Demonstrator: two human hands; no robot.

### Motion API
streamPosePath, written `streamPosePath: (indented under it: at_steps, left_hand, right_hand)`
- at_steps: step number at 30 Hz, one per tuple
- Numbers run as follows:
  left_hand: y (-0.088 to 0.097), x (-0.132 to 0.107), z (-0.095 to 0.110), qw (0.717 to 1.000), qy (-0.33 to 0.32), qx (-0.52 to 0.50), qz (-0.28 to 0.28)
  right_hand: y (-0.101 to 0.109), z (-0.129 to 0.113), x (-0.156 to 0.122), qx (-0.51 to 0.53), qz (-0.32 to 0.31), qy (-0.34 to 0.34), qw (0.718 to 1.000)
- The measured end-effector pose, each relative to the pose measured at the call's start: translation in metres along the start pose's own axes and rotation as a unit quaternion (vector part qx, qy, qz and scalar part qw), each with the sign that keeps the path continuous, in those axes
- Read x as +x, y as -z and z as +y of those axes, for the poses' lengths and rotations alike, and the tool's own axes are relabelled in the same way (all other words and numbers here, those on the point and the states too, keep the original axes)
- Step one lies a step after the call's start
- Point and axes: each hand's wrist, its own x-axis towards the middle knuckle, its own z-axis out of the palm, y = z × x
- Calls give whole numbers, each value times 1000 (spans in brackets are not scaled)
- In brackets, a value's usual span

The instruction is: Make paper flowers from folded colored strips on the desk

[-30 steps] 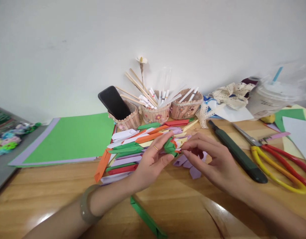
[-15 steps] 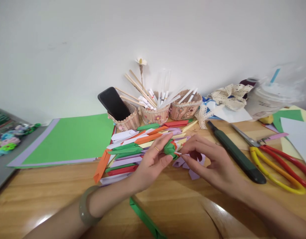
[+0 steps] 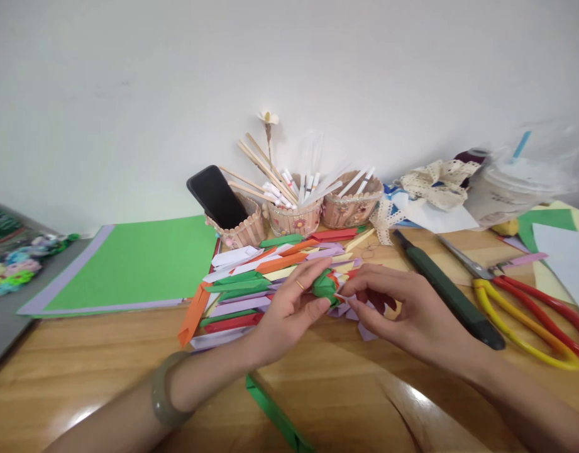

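Observation:
Between the fingers and thumb of my left hand [image 3: 289,314] sits a small folded-paper piece [image 3: 325,286], green on the outside with orange and white bits showing on its right side. My right hand [image 3: 393,302] pinches a small white tip at that right side; how much paper lies in the pinch is hidden. Behind and below both hands spreads a pile of folded paper strips [image 3: 237,307] in green, white, orange, red, purple and yellow. A single green strip [image 3: 277,412] lies on the wooden table in front of my left forearm.
Green and purple paper sheets [image 3: 133,264] lie at left. Three decorated holders [image 3: 296,221] with sticks, pens and a phone [image 3: 218,196] stand by the wall. At right are a dark green cutter [image 3: 449,292], scissors [image 3: 520,314], lace [image 3: 435,182] and a lidded cup [image 3: 510,185].
Both hands keep hold of the green piece, which has turned slightly. My right fingers have closed in a little and bent more. The whole view has shifted slightly.

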Motion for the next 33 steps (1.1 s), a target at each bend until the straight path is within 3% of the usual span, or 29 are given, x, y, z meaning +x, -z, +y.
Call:
streamPosePath:
  at_steps: [6,12,19,33]
  left_hand:
    - [0,0,-3,1000,-11,4,7]
    - [-2,1,-1,999,11,12,34]
    - [-1,2,2,999,22,-2,34]
    - [-2,3,6,996,56,-72,14]
  right_hand:
    - [0,-1,-2,-6,-17,-48,999]
    - [-5,1,-3,-36,15,-31,999]
    - [-5,1,-1,85,-26,-107,990]
    - [-5,3,-1,-3,8,-10,1000]
